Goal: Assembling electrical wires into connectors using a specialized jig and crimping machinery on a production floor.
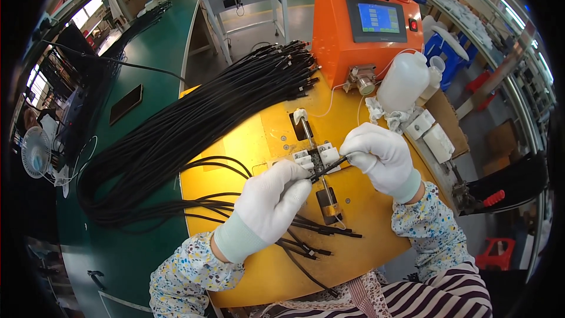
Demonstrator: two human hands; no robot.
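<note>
A short stretch of black cable (331,169) runs between my two white-gloved hands, above a small fixture on the yellow work plate (376,224). My left hand (268,200) pinches it between thumb and fingers. On the other side my right hand (379,156) is closed around its right end, hiding the tip. Just behind the cable sit white fixture blocks (302,159), with metal rods in slots in front and behind. Several loose black cables (306,250) with connector ends lie under and beside my left wrist.
A thick bundle of black cables (218,106) curves across the plate's left side onto the green table (154,41). Behind the fixture stands an orange machine (332,29) with a screen. A white bottle (405,82) and a red-handled toggle clamp (493,198) are at right; a phone (126,105) lies left.
</note>
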